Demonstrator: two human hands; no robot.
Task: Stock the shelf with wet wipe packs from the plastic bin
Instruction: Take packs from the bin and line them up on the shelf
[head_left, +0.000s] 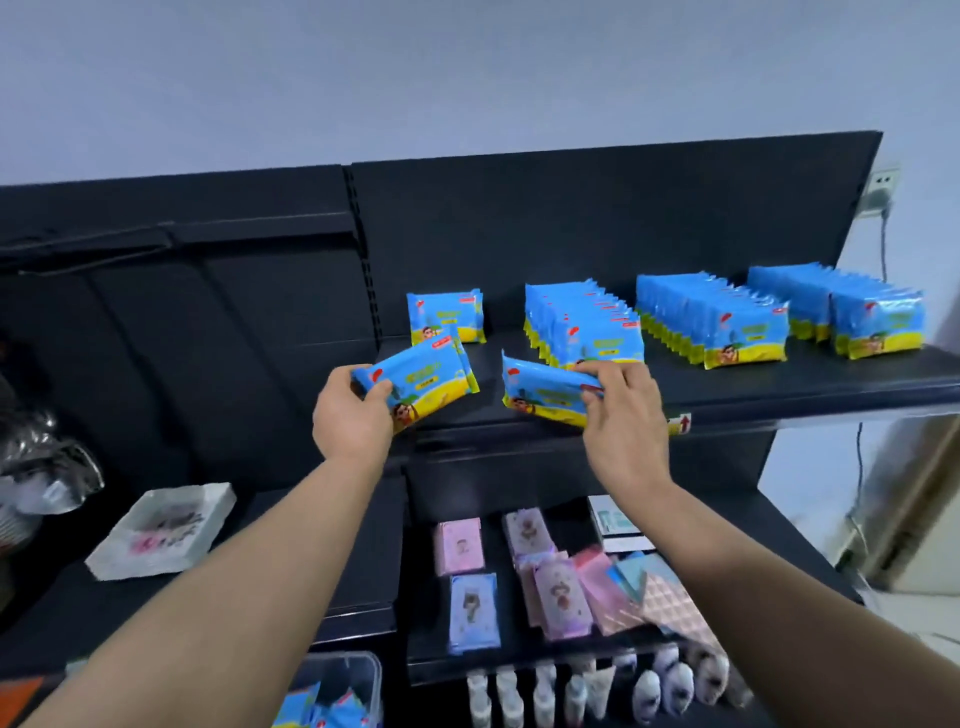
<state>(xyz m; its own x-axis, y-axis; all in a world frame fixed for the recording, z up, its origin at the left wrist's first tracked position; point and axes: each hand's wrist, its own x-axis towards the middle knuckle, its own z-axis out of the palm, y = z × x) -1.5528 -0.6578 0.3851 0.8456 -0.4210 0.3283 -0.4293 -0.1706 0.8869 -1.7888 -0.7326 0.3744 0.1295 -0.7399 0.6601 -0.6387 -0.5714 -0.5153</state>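
My left hand (350, 415) grips a blue-and-yellow wet wipe pack (426, 382), possibly two stacked, held tilted in front of the black shelf (779, 387). My right hand (621, 415) pinches another wet wipe pack (545, 395) at the shelf's front edge. One pack (445, 316) stands upright at the shelf's back left. Three rows of upright packs fill the shelf to the right: the first row (584, 325), the second row (711, 322) and the third row (841, 312). The clear plastic bin (363, 675) at the bottom holds more packs.
The lower shelf (789, 540) carries pink and blue packets (556, 587) lying flat. White bottles (519, 696) line the level below. A white tray (161, 530) sits on the left shelf, with crinkled silver packaging (41, 467) at the far left. A wall socket (880, 189) is at the right.
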